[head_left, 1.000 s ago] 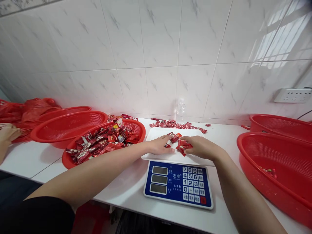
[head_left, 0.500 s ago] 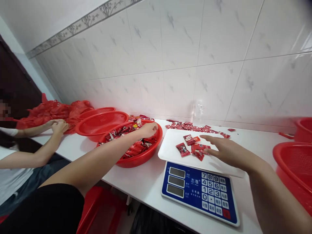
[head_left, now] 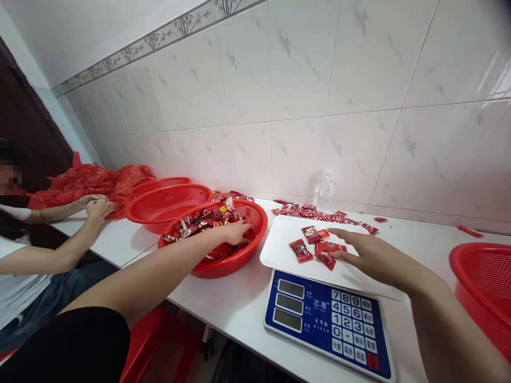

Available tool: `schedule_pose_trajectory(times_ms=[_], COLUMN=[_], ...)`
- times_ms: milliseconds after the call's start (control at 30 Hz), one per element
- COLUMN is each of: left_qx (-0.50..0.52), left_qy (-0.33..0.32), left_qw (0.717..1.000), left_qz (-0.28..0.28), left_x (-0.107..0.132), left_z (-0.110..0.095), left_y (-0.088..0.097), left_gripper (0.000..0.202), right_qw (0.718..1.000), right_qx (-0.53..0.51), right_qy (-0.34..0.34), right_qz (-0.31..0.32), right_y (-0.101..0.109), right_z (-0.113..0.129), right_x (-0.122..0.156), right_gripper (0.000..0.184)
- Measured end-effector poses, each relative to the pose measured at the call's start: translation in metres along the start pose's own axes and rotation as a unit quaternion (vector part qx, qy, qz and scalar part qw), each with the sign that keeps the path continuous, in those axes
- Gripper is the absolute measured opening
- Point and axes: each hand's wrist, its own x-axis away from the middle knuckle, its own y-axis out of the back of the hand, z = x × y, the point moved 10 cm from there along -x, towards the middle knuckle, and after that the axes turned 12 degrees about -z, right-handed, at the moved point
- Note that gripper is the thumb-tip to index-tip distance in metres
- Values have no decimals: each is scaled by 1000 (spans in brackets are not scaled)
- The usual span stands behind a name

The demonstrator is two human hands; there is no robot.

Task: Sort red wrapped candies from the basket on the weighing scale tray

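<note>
My left hand (head_left: 238, 233) is down in a red plastic basket (head_left: 261, 234) at its right side, fingers stretched and apart against the small red wrapped packets (head_left: 199, 221). The fingertips are partly hidden among them. My right hand (head_left: 369, 252) hovers over the white scale tray (head_left: 279, 239), thumb and fingers spread, holding nothing. Close to its fingertips, several red packets (head_left: 301, 250) lie loosely grouped on the tray. The tray tops a scale with a blue keypad panel (head_left: 325, 319).
Small red packets (head_left: 311, 211) lie scattered along the wall near a clear plastic bottle (head_left: 326, 191). Other red baskets (head_left: 167, 205) stand at left, another basket (head_left: 485, 276) at right. Red plastic bags (head_left: 88, 183) are piled far left, beside a seated person's hands (head_left: 98, 205).
My left hand has gone down from above the basket's rim into the packets. My right hand stays over the tray. The camera view has shifted slightly.
</note>
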Motion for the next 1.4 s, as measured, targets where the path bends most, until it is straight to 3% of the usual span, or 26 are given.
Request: schedule_pose_trajectory(times_ms=[133, 300, 467, 667, 833, 1000, 1100, 1200, 1300, 1400], left_qx=[-2, 45, 65, 112, 112, 190, 295, 372, 368, 301], left_qy=[31, 21, 25, 62, 73, 90, 82, 46, 10, -36], left_qw=[999, 997, 986, 974, 970, 955, 932, 912, 923, 949], left_qz=[9, -57, -151, -188, -203, -207, -192, -167, -112, -90], left_x=[6, 0, -12, -6, -2, -2, -6, -12, -16, -17], left_z=[-1, 1, 22, 40, 52, 53, 34, -4, -53, -105], left_y=[-4, -4, 22, 61, 72, 78, 80, 80, 68, 51], left_gripper=[65, 60, 69, 60, 48, 39, 46, 45, 46, 68], right_qw=[1000, 1000, 1000, 1000, 1000, 1000, 1000, 1000, 1000, 1000], right_qx=[-3, -7, 5, 2, 7, 5, 3, 0, -4, -8], right_qy=[-3, 5, 7, 5, 2, 0, 1, 4, 1, -4], right_qz=[5, 8, 1, -2, 1, -2, -1, -6, -9, -2], right_y=[0, 2, 6, 4, 4, 6, 10, 17, 20, 18], right_z=[3, 10, 8, 3, 1, 1, 3, 7, 9, 6], right_x=[0, 2, 3, 2, 2, 1, 0, 0, 0, -1], right_gripper=[54, 53, 56, 58, 58, 58, 57, 54, 53, 54])
